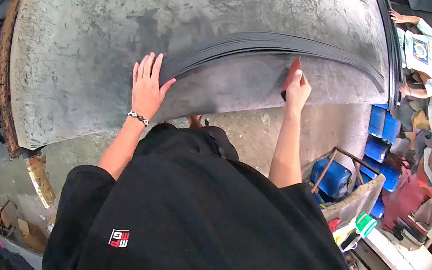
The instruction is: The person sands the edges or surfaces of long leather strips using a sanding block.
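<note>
On the big grey table (83, 46), the left hand (147, 87) lies flat, fingers together and slightly spread at the thumb, pressing the near end of a stack of long dark strips (275, 44) that curves across the table top. Further right along the strips, the right hand (297, 91) has its fingers clamped on a reddish-brown block (291, 74) touching the strips' lower edge. Beyond the table's right end, another person (429, 56) bends over
</note>
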